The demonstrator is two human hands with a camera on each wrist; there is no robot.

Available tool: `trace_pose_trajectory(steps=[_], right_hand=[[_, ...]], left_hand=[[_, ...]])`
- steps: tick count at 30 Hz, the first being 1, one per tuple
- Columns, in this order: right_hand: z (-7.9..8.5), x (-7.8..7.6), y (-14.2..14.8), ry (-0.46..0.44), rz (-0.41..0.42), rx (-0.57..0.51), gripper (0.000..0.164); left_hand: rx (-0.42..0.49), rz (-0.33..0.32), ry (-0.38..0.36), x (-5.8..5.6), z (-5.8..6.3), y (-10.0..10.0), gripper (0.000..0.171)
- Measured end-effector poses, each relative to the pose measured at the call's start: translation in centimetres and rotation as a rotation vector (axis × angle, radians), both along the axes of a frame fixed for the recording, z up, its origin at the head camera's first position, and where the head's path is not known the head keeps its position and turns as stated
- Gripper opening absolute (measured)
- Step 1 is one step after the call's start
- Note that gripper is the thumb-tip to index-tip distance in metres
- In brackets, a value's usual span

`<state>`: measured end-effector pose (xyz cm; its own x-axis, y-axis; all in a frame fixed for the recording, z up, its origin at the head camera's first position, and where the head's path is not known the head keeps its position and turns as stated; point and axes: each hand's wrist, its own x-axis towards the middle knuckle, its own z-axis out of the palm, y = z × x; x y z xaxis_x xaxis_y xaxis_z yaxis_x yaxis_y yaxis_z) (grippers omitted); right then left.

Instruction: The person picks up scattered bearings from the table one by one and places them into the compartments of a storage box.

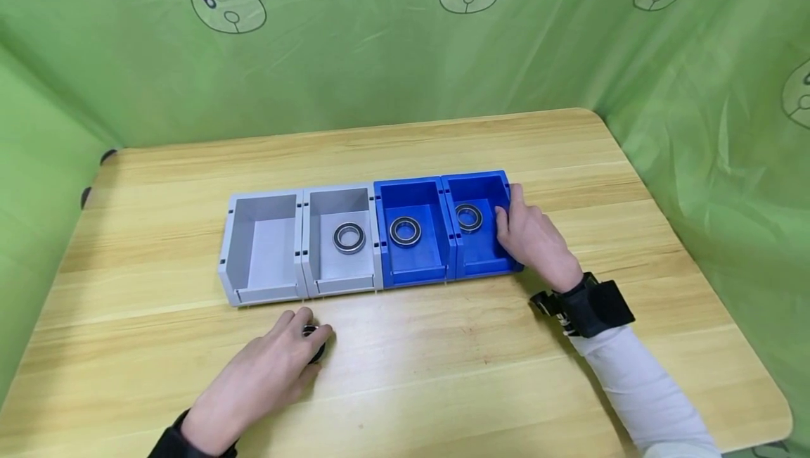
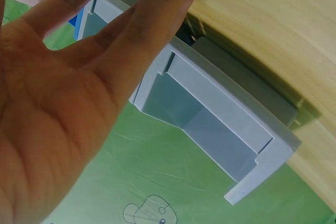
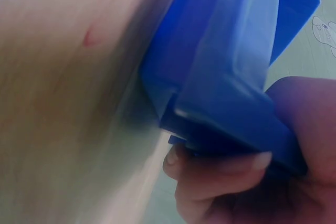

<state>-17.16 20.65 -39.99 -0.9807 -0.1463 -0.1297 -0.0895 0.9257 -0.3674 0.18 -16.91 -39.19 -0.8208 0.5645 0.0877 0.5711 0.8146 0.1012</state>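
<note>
Four bins would be several: two grey bins, the left one [image 1: 273, 233] bare inside and the right one [image 1: 329, 282] with a ball bearing [image 1: 349, 250] in it, stand joined to two blue bins. A bearing [image 1: 405, 242] lies in the left blue bin [image 1: 418, 276], another bearing [image 1: 479, 224] in the right blue bin [image 1: 487, 265]. In front of the grey bins my left hand [image 1: 268, 370] pinches a further bearing [image 1: 318, 354], partly hidden by the fingers. My right hand [image 1: 534, 236] grips the right blue bin's outer side wall, thumb inside; the right wrist view shows fingers curled round the blue plastic [image 3: 231, 114].
The row of bins stands across the middle of a wooden table [image 1: 443, 387]. A green curtain [image 1: 354, 57] hangs behind it and at both sides. A black strap with a small camera [image 1: 595, 305] sits on the right wrist.
</note>
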Motion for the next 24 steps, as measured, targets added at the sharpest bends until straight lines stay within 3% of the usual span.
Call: trace_pose_trajectory(steps=[14, 24], right_hand=[[0.2, 0.1, -0.1, 0.004, -0.004, -0.003, 0.047], [0.0, 0.1, -0.1, 0.018, -0.005, 0.004, 0.05]], left_hand=[[-0.011, -0.008, -0.033, 0.1, 0.4, 0.1, 0.028], [-0.025, 0.042, -0.077, 0.0, 1.2, -0.1, 0.03]])
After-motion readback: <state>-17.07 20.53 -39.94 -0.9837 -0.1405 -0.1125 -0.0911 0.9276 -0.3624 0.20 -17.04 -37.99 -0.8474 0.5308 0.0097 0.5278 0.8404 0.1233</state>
